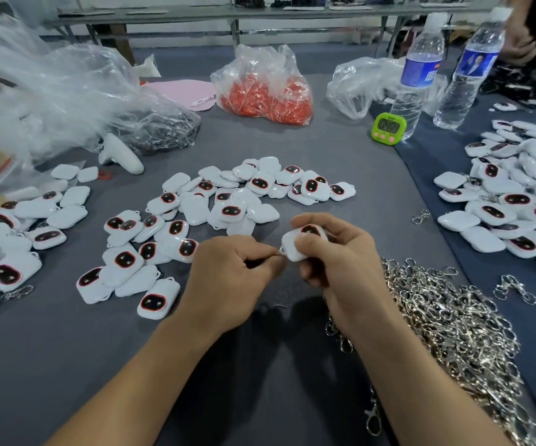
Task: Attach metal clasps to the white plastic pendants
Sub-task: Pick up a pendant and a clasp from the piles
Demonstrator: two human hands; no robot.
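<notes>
One pendant is mid-assembly: the right hand [340, 257] holds a white plastic pendant [294, 247] above the grey table [324, 149], fingers and thumb curled round its body with the dark, red-rimmed face turned up. The left hand [228, 278] pinches thumb against forefinger at the pendant's corner loop, apparently on the ring of a metal clasp [280, 251], though only a glint of it shows. Whether the ring is already through the loop cannot be told. Much work looks left. The centre pile of pendants [228, 204], just beyond the hands, shows bare loops and no clasps. The left pile [12, 252] and the right pile [511, 201] each show a few clasps among the pendants, so those are probably finished pieces. A large heap of loose clasps [453, 333] lies beside the right forearm, well stocked, with a few strays near it. By my estimate the job is well under way, with dozens of pendants yet to fit
</notes>
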